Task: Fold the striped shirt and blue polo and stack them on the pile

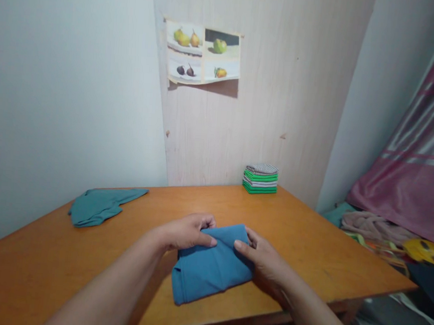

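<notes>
Head view, your left hand (192,232) and right hand (264,257), fingers (207,240) pinching one folded blue cloth (214,270), one teal cloth (95,206), one stack (260,179), its pieces hard to count, one worktop (308,240)

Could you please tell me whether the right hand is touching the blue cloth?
Touching: the head view shows the right hand gripping the blue cloth's edge, thumb lying over its upper surface.

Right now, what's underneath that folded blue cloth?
The table shows around the blue cloth; whatever lies directly beneath is covered, so unseen. The left hand and right hand have thumbs on top, with some fingers hidden by the cloth.
</notes>
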Available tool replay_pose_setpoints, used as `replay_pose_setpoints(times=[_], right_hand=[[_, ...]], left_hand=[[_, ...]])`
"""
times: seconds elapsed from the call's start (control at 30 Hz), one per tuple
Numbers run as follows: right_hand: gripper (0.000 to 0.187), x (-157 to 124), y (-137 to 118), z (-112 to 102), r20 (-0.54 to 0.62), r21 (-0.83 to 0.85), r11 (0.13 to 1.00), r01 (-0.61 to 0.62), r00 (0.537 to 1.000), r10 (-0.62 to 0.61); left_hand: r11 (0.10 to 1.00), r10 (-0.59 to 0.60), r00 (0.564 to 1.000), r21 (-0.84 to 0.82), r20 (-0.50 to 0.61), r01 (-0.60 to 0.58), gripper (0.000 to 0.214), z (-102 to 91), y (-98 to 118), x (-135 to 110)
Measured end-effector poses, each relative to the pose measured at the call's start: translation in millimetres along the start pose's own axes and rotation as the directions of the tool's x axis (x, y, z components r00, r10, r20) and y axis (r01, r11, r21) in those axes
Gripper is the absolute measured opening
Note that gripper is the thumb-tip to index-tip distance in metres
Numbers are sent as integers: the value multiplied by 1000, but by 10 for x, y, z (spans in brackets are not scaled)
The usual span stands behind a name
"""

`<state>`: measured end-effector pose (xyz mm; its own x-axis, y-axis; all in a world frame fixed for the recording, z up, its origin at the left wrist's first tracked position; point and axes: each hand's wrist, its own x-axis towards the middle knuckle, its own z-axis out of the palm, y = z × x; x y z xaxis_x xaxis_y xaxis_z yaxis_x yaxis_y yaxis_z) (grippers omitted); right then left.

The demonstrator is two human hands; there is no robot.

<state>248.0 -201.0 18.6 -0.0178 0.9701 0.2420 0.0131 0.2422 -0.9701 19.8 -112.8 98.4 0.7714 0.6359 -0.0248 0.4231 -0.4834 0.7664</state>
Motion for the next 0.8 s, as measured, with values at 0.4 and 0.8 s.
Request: replay_pose_setpoints(times=[0.4,0.8], right_hand=[[22,-46,-592,308,179,-282,925,254,961,-210],[24,-78,-637,458,33,-401,867,294,951,-308]], left_hand=[[982,191,978,3,-89,-191,43,42,318,-409],[955,236,933,-114,-273,-275,27,191,364,-534]])
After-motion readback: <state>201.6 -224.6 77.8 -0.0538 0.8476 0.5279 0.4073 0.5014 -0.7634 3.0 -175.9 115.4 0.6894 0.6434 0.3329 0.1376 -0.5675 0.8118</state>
